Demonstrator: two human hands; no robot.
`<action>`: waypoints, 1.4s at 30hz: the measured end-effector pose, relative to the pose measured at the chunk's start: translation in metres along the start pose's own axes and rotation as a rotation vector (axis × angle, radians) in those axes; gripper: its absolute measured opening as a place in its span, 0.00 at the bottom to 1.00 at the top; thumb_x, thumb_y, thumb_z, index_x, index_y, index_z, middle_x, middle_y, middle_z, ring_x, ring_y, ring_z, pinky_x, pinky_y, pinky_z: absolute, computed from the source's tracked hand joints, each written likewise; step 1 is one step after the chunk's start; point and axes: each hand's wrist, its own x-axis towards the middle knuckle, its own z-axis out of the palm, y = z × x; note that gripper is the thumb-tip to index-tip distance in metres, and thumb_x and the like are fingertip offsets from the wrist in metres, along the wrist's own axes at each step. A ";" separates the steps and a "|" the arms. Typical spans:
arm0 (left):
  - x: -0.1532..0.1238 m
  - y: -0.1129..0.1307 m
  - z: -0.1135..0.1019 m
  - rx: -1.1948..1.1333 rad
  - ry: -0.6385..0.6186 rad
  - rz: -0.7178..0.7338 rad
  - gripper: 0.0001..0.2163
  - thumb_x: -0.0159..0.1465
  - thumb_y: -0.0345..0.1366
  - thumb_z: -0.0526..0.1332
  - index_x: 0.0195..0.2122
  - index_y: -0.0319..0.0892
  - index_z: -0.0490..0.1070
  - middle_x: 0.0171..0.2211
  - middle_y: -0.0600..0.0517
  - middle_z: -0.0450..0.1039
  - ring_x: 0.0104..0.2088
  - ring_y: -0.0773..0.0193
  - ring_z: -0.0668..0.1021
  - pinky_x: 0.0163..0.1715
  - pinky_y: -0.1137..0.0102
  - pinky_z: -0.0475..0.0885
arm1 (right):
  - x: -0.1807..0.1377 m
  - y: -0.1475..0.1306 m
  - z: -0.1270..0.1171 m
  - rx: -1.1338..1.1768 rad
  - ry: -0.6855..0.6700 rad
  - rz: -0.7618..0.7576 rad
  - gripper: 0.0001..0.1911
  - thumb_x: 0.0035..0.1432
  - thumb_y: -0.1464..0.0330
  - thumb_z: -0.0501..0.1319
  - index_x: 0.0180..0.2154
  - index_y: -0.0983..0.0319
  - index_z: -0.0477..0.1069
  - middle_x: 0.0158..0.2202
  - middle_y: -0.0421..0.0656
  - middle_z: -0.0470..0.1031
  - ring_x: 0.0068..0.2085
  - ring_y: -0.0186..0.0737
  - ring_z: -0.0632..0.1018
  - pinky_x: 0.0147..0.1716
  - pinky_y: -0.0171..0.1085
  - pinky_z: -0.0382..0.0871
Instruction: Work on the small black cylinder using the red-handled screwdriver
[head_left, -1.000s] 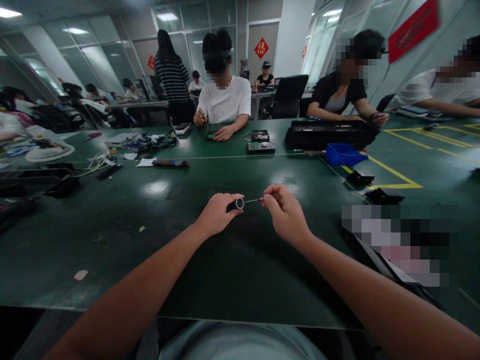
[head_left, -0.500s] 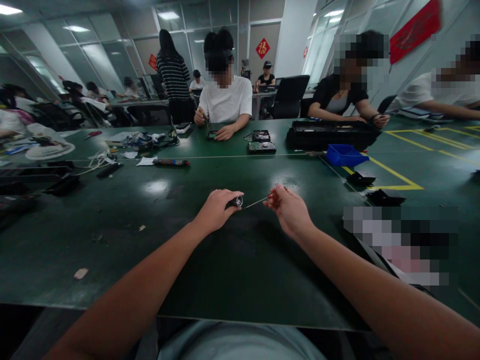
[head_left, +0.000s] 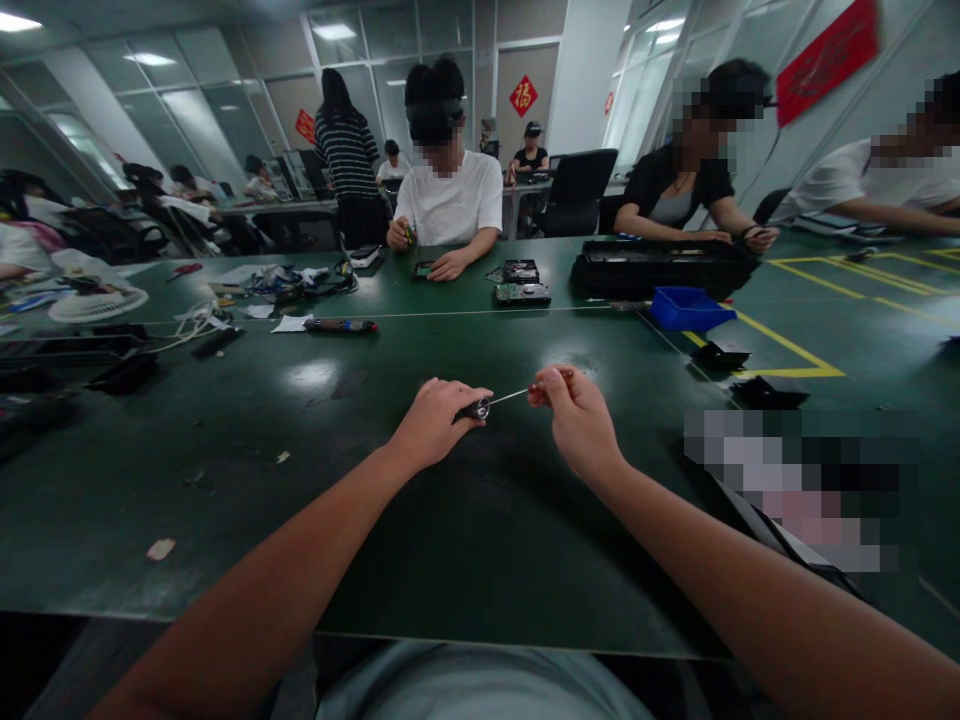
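Note:
My left hand (head_left: 435,420) is closed round a small dark cylinder with a silver end (head_left: 478,408), held just above the green table (head_left: 315,480). My right hand (head_left: 574,415) pinches the red handle end of a thin metal screwdriver (head_left: 511,395). The shaft's tip meets the silver end of the cylinder. Both hands hover near the table's middle, a short gap between them.
A blue bin (head_left: 688,307), black trays (head_left: 660,265) and small black parts (head_left: 720,355) lie to the right. A circuit board (head_left: 521,293) and a screwdriver (head_left: 341,326) lie farther out. Cables and clutter (head_left: 202,320) sit left. Several people work across the table.
My right hand drew back to the right, then came in again, with the screwdriver tip back at the cylinder's end. My left hand barely moved.

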 end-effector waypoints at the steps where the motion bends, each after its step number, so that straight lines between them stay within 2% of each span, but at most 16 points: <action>1: 0.000 0.000 0.000 0.001 0.003 0.004 0.18 0.67 0.36 0.64 0.58 0.49 0.70 0.50 0.49 0.75 0.51 0.56 0.74 0.58 0.53 0.61 | -0.001 -0.002 0.000 -0.025 -0.001 -0.012 0.14 0.66 0.56 0.55 0.38 0.60 0.70 0.32 0.43 0.76 0.33 0.40 0.78 0.38 0.43 0.73; 11: 0.000 -0.003 0.002 -0.014 -0.055 -0.015 0.17 0.66 0.34 0.64 0.57 0.48 0.71 0.49 0.48 0.75 0.52 0.54 0.73 0.57 0.54 0.62 | -0.005 -0.012 -0.004 -0.321 -0.042 -0.153 0.11 0.69 0.60 0.52 0.37 0.58 0.68 0.30 0.42 0.77 0.33 0.42 0.79 0.36 0.41 0.68; 17: 0.001 -0.006 0.002 -0.030 -0.022 -0.046 0.16 0.67 0.36 0.64 0.56 0.47 0.71 0.48 0.48 0.75 0.51 0.54 0.74 0.56 0.54 0.64 | -0.005 -0.013 -0.005 -0.329 -0.002 -0.152 0.11 0.69 0.60 0.52 0.38 0.58 0.68 0.32 0.43 0.77 0.34 0.42 0.78 0.36 0.41 0.68; 23: 0.000 -0.006 0.002 -0.158 0.027 -0.170 0.13 0.66 0.38 0.64 0.51 0.45 0.73 0.47 0.48 0.75 0.48 0.55 0.75 0.50 0.58 0.70 | -0.006 -0.014 -0.006 -0.335 0.024 -0.157 0.11 0.70 0.60 0.52 0.40 0.58 0.68 0.33 0.43 0.78 0.35 0.43 0.79 0.36 0.42 0.68; 28: 0.000 -0.006 0.001 -0.226 0.067 -0.213 0.13 0.65 0.37 0.65 0.50 0.44 0.73 0.48 0.48 0.74 0.48 0.55 0.75 0.51 0.59 0.70 | -0.006 -0.017 -0.006 -0.326 0.030 -0.145 0.11 0.70 0.60 0.52 0.40 0.59 0.68 0.33 0.44 0.78 0.35 0.42 0.79 0.37 0.42 0.69; 31: 0.002 -0.008 0.001 -0.329 0.136 -0.258 0.14 0.64 0.37 0.66 0.50 0.44 0.72 0.48 0.48 0.74 0.48 0.56 0.76 0.52 0.59 0.71 | -0.006 -0.017 -0.006 -0.322 0.031 -0.147 0.11 0.70 0.60 0.52 0.40 0.59 0.68 0.33 0.44 0.78 0.35 0.42 0.79 0.37 0.42 0.69; 35: 0.004 -0.008 0.001 -0.616 0.199 -0.354 0.18 0.67 0.38 0.61 0.58 0.44 0.65 0.48 0.46 0.74 0.44 0.60 0.78 0.49 0.62 0.72 | -0.006 -0.014 -0.006 -0.298 0.055 -0.158 0.12 0.70 0.59 0.52 0.40 0.58 0.68 0.32 0.43 0.78 0.35 0.42 0.79 0.37 0.42 0.70; 37: 0.005 -0.006 -0.001 -0.724 0.179 -0.412 0.17 0.69 0.40 0.56 0.58 0.44 0.63 0.45 0.46 0.74 0.39 0.62 0.77 0.42 0.65 0.73 | -0.006 -0.014 -0.007 -0.283 0.062 -0.165 0.12 0.70 0.58 0.52 0.41 0.58 0.68 0.33 0.43 0.78 0.35 0.42 0.79 0.37 0.43 0.70; 39: 0.005 0.000 -0.004 -0.761 0.121 -0.452 0.15 0.69 0.42 0.55 0.54 0.44 0.64 0.40 0.48 0.73 0.34 0.63 0.76 0.35 0.68 0.72 | -0.007 -0.015 -0.008 -0.271 0.077 -0.179 0.12 0.70 0.59 0.52 0.41 0.58 0.68 0.33 0.43 0.78 0.35 0.43 0.79 0.37 0.43 0.70; 42: 0.007 0.010 -0.007 -0.630 0.003 -0.418 0.15 0.67 0.48 0.59 0.46 0.43 0.69 0.34 0.51 0.72 0.32 0.62 0.75 0.32 0.68 0.70 | -0.007 -0.018 -0.009 -0.253 0.111 -0.209 0.11 0.70 0.60 0.52 0.40 0.58 0.68 0.33 0.43 0.77 0.36 0.42 0.79 0.38 0.43 0.70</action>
